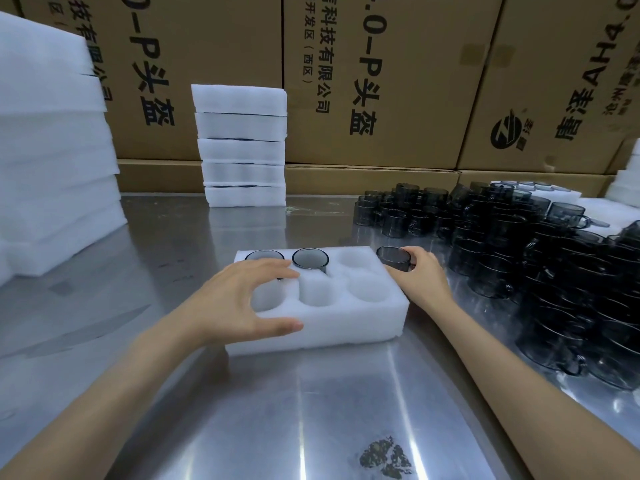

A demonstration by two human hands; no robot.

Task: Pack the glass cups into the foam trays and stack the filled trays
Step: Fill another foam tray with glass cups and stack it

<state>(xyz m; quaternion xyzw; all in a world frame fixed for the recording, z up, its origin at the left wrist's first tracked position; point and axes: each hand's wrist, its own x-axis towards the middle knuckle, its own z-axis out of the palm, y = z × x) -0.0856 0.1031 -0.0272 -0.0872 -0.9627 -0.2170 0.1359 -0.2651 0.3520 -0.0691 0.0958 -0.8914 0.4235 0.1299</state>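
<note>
Head view: foam tray (346,327) = ref. 2 cups seated in far row; far-right pocket (349,259) vacant. R hand (420,277) fingers curled round a glass cup (394,263), upright, just off tray's far-right corner. Vacant pocket lies left of the cup; R hand nearer. L hand (239,299) spread, thumb on tray's near wall, gripping nothing.

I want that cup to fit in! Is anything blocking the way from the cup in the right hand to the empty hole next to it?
Nothing visible: the smoky glass cup is right beside the open far-right pocket.
</note>
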